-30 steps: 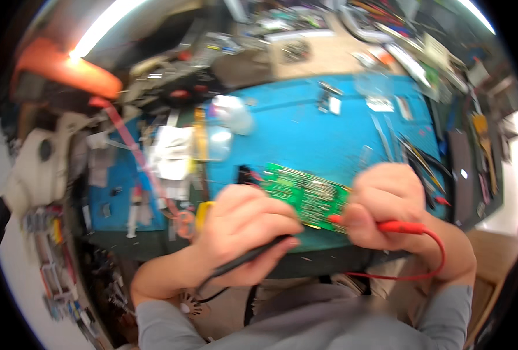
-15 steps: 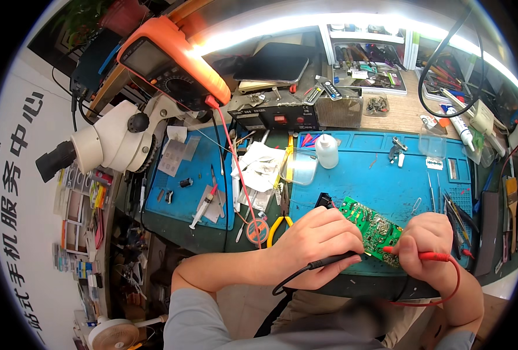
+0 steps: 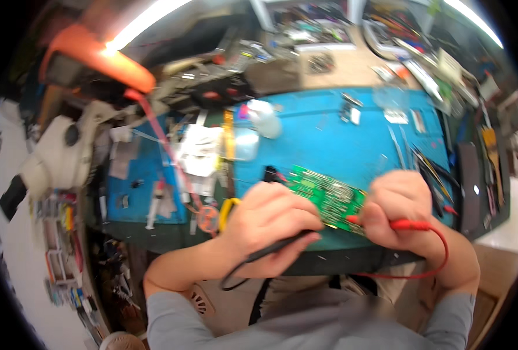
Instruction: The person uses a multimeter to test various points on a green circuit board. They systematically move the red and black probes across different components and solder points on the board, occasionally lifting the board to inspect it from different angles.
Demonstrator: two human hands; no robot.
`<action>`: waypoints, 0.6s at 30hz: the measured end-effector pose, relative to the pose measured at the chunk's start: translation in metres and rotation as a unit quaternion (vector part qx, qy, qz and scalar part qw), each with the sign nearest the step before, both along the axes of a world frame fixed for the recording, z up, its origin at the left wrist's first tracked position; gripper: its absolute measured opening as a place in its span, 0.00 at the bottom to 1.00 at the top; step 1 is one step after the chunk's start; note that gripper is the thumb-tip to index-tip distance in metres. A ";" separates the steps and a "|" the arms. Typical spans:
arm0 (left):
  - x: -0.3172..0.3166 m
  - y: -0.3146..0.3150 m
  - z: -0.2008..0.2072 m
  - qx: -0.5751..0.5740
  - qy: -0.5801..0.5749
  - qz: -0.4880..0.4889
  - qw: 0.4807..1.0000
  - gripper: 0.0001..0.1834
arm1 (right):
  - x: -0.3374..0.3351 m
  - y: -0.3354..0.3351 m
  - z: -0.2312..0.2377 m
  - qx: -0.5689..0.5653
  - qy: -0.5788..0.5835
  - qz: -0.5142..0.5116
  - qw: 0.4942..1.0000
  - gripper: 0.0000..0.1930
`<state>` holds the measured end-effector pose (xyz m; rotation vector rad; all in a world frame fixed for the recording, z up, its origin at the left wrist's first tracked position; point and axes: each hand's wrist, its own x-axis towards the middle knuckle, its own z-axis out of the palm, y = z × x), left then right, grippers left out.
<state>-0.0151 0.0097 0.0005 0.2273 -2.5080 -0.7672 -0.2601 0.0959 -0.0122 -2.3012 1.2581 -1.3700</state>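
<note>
A green circuit board (image 3: 329, 197), its soldered side up, is held tilted between my two hands over the blue mat's front part. My left hand (image 3: 267, 224) is closed around a black test probe (image 3: 277, 247) and lies against the board's left end. Closed on a red test probe (image 3: 410, 225), my right hand (image 3: 400, 201) is at the board's right end, the red tip part close to its lower right corner. Whether either metal tip touches the solder is hidden. A black part with wires (image 3: 272, 173) shows at the board's upper left.
An orange multimeter (image 3: 101, 58) stands at the far left above a white microscope (image 3: 60, 149). On the blue work mat (image 3: 317, 140) are a white bottle (image 3: 263, 118) and a clear box (image 3: 247, 144). Tweezers (image 3: 432, 175) lie right; yellow-handled pliers (image 3: 228, 213) are beside my left hand.
The whole view has shifted and blurred, so the bench, board and hands all appear further left. Both hands keep their hold on the probes and board.
</note>
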 end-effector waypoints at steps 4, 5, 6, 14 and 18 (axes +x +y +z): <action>-0.005 0.003 -0.001 -0.010 -0.014 0.009 1.000 0.09 | -0.003 -0.002 -0.010 -0.014 -0.039 0.000 0.999 0.18; -0.008 0.004 -0.002 -0.008 -0.013 0.007 1.000 0.09 | -0.005 0.000 -0.009 -0.011 -0.037 -0.005 0.999 0.18; -0.007 0.004 0.000 -0.011 -0.017 0.009 1.000 0.09 | -0.004 0.000 -0.009 -0.014 -0.039 -0.007 0.999 0.18; -0.006 0.007 -0.001 -0.009 -0.007 0.024 1.000 0.12 | 0.000 0.000 -0.013 -0.030 -0.042 -0.025 0.998 0.19; -0.003 0.005 0.002 -0.026 -0.028 0.008 0.999 0.08 | 0.001 -0.001 -0.013 -0.038 -0.041 -0.028 0.998 0.19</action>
